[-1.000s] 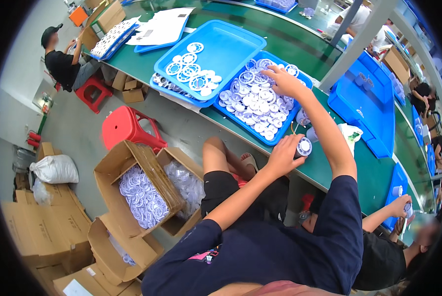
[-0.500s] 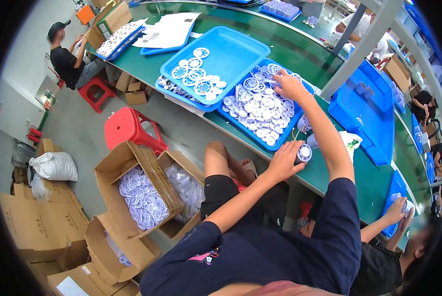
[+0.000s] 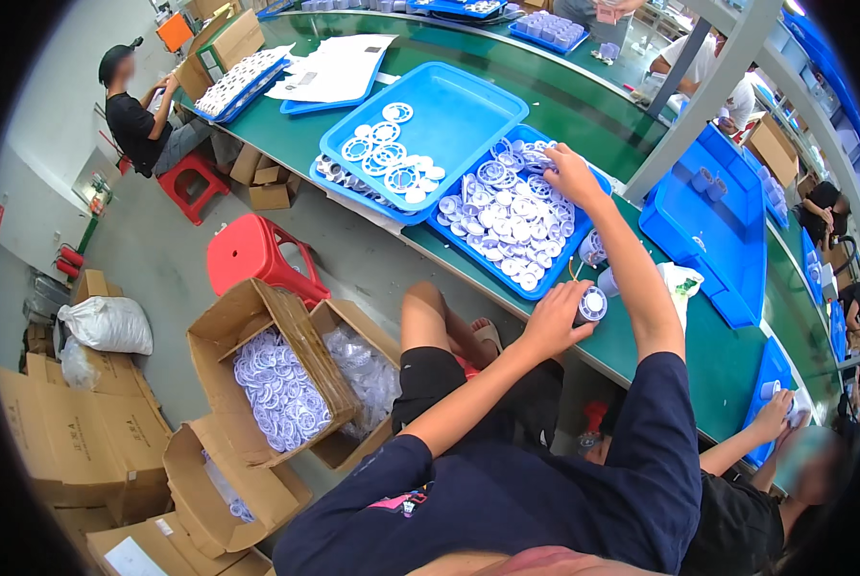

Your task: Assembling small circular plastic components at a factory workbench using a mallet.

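The green desk (image 3: pixel 728 355) is carrying a blue tray (image 3: pixel 555 278) heaped with white rings (image 3: pixel 507 216) near its front edge. The right hand (image 3: pixel 572 173) is reaching into the heap, fingers curling onto a ring; whether it is gripped, I cannot tell. The left hand (image 3: pixel 555 317) is pinching a small spool (image 3: pixel 591 304) at the front edge, its flat face turned upward, axis roughly upright. Both parts are looking light, stiff, smooth plastic, best taken by the rim.
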The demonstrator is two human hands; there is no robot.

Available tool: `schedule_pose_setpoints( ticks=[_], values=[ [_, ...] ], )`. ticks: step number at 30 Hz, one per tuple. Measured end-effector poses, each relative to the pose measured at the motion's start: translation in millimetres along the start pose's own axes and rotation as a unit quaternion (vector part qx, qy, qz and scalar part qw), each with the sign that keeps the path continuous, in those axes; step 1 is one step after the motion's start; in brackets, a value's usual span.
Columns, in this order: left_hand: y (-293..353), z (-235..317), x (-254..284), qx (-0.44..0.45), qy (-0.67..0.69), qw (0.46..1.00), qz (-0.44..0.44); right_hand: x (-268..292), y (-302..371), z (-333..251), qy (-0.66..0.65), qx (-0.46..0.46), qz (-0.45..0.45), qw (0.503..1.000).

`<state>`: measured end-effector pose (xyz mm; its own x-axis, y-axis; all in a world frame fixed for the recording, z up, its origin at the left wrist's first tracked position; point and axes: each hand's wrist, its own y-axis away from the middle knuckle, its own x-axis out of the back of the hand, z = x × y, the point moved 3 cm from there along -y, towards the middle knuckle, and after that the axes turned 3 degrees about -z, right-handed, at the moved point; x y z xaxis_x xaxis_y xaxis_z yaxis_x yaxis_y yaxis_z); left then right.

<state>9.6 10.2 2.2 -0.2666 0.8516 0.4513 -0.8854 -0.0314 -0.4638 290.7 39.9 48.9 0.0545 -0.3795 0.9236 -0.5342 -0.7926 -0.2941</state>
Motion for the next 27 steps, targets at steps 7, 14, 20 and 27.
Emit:
schedule_pose_setpoints(
  ticks=[7, 14, 20, 27],
  values=[
    [0.9, 2.0, -3.1, -0.008, -0.005, 1.0, -0.004, 17.5, 29.0, 8.1, -0.285, -0.104, 0.058, 0.951],
    [-3.9, -5.1, -5.3, 0.003, 0.006, 1.0, -0.002, 77.6, 118.5, -15.5, -0.435, -0.178, 0.134, 0.872],
    [-4.8, -3.7, 0.8, 0.006, -0.004, 1.0, -0.004, 126.1, 266.7, -69.6, -0.419, -0.32, 0.282, 0.801],
    [-5.0, 0.1, -2.9, 0.009, -0.01, 0.999, -0.031, 56.1, 334.7, -95.7, -0.487, -0.406, 0.377, 0.675]
  ],
)
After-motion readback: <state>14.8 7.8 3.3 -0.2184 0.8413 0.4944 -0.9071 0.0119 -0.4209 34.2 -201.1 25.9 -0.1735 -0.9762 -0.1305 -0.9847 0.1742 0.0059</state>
